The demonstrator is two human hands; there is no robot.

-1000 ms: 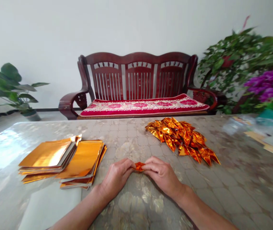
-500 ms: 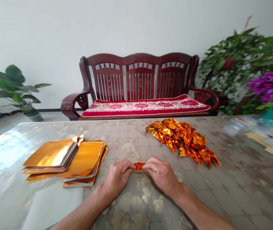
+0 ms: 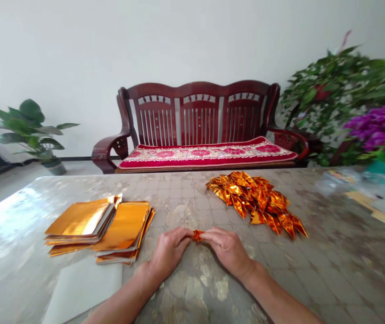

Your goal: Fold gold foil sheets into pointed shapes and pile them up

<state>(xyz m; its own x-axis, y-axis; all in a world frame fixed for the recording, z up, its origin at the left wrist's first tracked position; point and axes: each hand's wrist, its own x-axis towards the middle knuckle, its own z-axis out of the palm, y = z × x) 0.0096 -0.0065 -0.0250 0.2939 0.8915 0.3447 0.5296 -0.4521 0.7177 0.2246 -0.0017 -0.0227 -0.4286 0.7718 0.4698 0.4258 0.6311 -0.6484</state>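
A small folded piece of orange-gold foil paper (image 3: 198,234) is pinched between both my hands just above the table (image 3: 330,265). My left hand (image 3: 169,250) grips its left end with closed fingers. My right hand (image 3: 228,249) grips its right end the same way. Most of the piece is hidden by my fingertips. Flat gold foil sheets (image 3: 101,225) lie in overlapping stacks to the left of my hands. A heap of folded foil pieces (image 3: 256,200) lies beyond my right hand, towards the far side of the table.
A dark wooden bench (image 3: 202,130) with a red cushion stands behind the table. A potted plant (image 3: 30,132) is on the floor at left. Green foliage and purple flowers (image 3: 378,126) fill the right. Clear plastic bags and packets (image 3: 364,184) lie on the table's far right.
My hands have drawn closer together over the foil piece, so less of it shows. The camera has tilted slightly, shifting the scene down and right.
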